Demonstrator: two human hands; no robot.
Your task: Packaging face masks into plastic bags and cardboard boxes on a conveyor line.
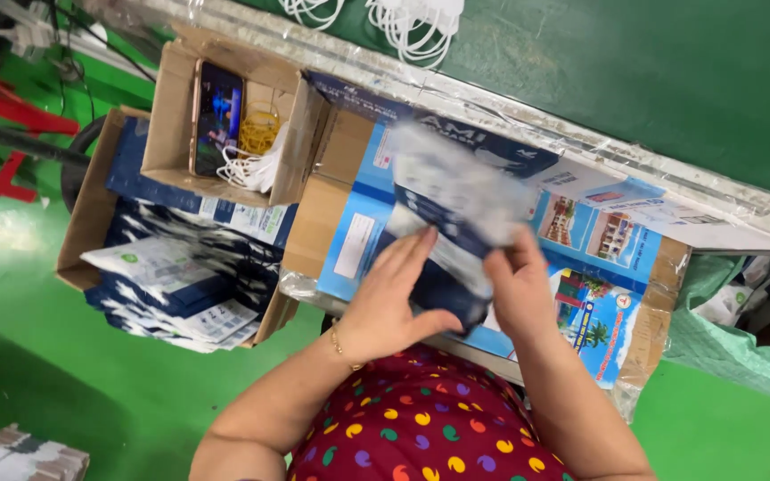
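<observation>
Nearest of all is a dark red top with coloured spots (421, 428), and both forearms reach out from it over the desk (581, 134). Between the hands sits a flat clear packet (456, 214) with white and dark blue contents, blurred and lifted just above a blue printed cardboard sheet (599, 258) that covers the desk. That sheet is the thing to steer by.

Over the near edge of the sheet, the left hand (389, 298) lies against the lower part of the packet, fingers stretched flat along its face and thumb tucked under its lower edge, so it grips the packet loosely. A thin gold bracelet (340, 346) circles that wrist. The right hand (514, 289) is closed on the packet's right side, fingertips pinching the plastic.

Off the far left corner of the sheet stands a small open cardboard box (171, 107). Inside it a phone (217, 116) leans upright with its screen lit, a bunch of yellow rubber bands (258, 134) beside it and white loops (256, 167) spilling over the rim. Below that box, left of the sheet, a bigger carton (91, 205) holds stacked blue and white packets (180, 285). Beyond the sheet's far edge, more white loops (421, 27) lie on the green desk top. Green floor (91, 374) spreads under the sheet's near side.
</observation>
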